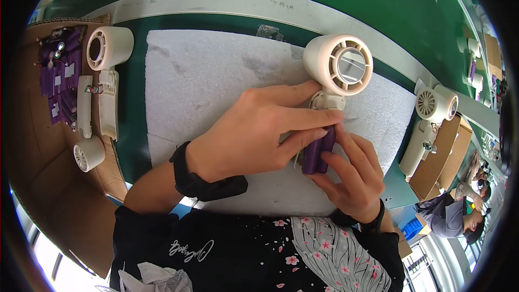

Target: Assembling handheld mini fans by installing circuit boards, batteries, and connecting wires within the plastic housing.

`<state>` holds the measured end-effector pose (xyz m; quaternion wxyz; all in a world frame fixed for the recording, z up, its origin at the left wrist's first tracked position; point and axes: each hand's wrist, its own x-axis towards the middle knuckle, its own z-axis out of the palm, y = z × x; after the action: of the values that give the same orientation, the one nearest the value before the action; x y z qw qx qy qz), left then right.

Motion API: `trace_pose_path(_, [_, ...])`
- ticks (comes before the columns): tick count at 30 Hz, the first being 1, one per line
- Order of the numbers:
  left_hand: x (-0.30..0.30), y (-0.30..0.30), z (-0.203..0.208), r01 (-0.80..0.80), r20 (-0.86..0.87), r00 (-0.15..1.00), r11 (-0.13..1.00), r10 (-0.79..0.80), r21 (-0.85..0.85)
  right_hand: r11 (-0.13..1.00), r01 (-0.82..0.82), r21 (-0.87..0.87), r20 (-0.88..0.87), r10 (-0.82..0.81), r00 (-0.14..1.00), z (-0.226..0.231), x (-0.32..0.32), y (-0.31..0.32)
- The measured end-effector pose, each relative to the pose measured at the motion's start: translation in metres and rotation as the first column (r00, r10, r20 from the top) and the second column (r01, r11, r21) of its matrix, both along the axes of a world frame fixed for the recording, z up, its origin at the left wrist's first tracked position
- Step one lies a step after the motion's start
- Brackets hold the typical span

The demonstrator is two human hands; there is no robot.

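A cream handheld fan (339,64) lies on a white foam sheet (200,81), its round head pointing away from me and a shiny disc at the hub. My left hand (251,130) is closed around the fan's neck and upper handle, fingers reaching across it. A purple battery pack (316,157) sits along the handle below the neck. With thumb and fingers closed, my right hand (354,176) grips the pack from the right, its index fingertip meeting the left fingertips. My hands hide most of the handle.
At the left, a cardboard box (40,167) contains several purple battery packs (65,75). Opened cream fans (111,48) lie by its edge. Another opened fan (432,105) with exposed wiring lies right of the foam, beside a smaller box (440,157). A co-worker (451,219) sits far right.
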<state>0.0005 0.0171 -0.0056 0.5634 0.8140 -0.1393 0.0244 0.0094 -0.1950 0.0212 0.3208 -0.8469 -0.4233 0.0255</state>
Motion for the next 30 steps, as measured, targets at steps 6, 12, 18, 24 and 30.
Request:
trace_pose_path(6, [0.003,0.004,0.004,0.036,-0.053,0.998,0.999,-0.037,-0.023,0.998,0.053,0.034,-0.042,-0.052,0.998,-0.01,-0.006,-0.004])
trace_pose_path(12, [0.003,0.006,0.003,0.049,-0.097,0.994,0.998,-0.052,-0.039,0.997,0.079,-0.02,-0.077,-0.081,0.994,-0.005,-0.009,-0.002])
trace_pose_path(18, [0.004,0.006,0.002,0.043,-0.109,0.993,0.997,-0.05,-0.063,0.996,0.084,-0.019,-0.046,-0.085,0.995,-0.007,-0.008,0.003])
trace_pose_path(24, [0.004,0.005,0.002,0.04,-0.125,0.991,0.997,-0.048,-0.071,0.997,0.08,0.024,-0.07,-0.078,0.995,-0.009,-0.005,-0.002])
trace_pose_path(30, [0.004,0.004,0.001,0.023,-0.109,0.994,0.999,-0.028,-0.048,0.997,-0.007,-0.074,-0.063,0.002,0.998,-0.001,0.0,-0.004])
